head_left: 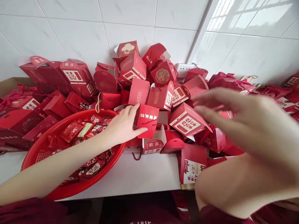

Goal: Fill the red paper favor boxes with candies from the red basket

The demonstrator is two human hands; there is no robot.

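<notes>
My left hand (128, 119) grips a small red gift box (149, 115) by its side, fingers behind it and thumb across the front. The box has pale characters and a thin dark cord. My right hand (235, 109), smeared by motion, hangs over the right side of the pile with its fingers stretched out and nothing visible in them. Nearest to its fingertips is a red box with a white double-happiness panel (190, 123). Below my left forearm stands a red plastic basket (112, 166) full of wrapped sweets (72, 130).
Red gift boxes (134, 67) pile up against the white tiled wall (130, 18), several with open flaps. More boxes (77, 74) stand at the left, and ribboned ones (224, 81) at the right. A white power strip (183, 69) lies behind the pile. The white table edge (140, 189) runs in front.
</notes>
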